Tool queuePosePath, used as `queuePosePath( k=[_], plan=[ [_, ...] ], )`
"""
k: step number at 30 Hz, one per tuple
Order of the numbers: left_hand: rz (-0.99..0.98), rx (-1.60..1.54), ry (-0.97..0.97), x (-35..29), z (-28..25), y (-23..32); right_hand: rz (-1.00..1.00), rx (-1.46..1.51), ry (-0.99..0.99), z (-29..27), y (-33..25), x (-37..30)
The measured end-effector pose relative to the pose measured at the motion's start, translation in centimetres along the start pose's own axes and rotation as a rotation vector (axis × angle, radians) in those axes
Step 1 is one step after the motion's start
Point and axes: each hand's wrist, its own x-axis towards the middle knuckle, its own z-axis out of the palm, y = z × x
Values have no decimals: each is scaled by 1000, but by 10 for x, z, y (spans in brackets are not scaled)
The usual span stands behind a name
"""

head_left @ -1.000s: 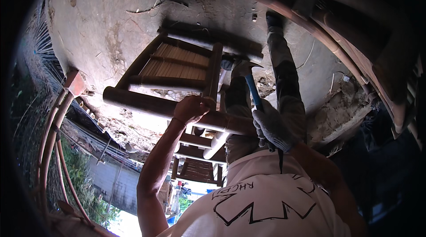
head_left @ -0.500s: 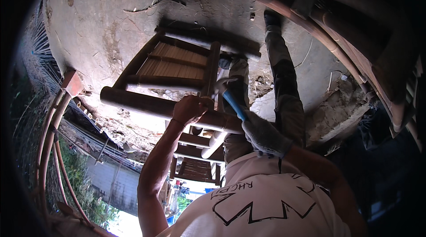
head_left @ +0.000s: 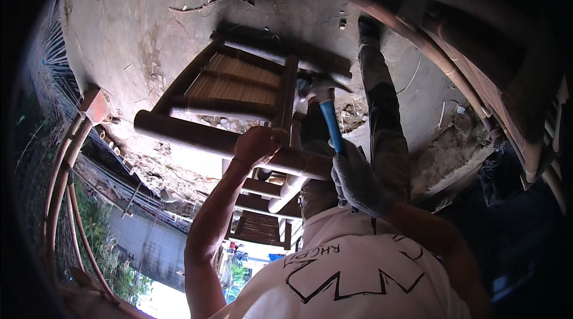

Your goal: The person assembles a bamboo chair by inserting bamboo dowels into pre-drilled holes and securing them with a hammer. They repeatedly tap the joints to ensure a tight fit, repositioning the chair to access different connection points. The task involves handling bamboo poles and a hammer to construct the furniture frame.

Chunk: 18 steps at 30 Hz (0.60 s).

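Blue-handled hammer (head_left: 330,120) | right hand (head_left: 358,179) gripping it | brown bamboo frame (head_left: 185,136), slatted panel (head_left: 237,82) | left hand (head_left: 256,144) closed against frame

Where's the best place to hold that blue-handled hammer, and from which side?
Probably low on its blue handle, from the picture's lower right, like the gloved right hand: the handle is straight and slim, with the head at the far end.

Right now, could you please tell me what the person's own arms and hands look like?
The left hand is ungloved, with what looks like a thin dark band around its wrist. The right hand wears a grey, knit-looking glove that reaches the wrist. The left forearm and right forearm show no sleeve, though the right one lies in shadow.
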Motion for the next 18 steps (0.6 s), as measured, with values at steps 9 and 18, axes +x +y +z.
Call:
queuePosePath(
  k=[9, 18],
  plan=[
    [102, 83, 594, -16, 6, -14, 11, -99, 123, -6, -17, 5],
    [141, 260, 867, -14, 27, -35, 143, 358, -40, -21, 7, 23]
  ],
)
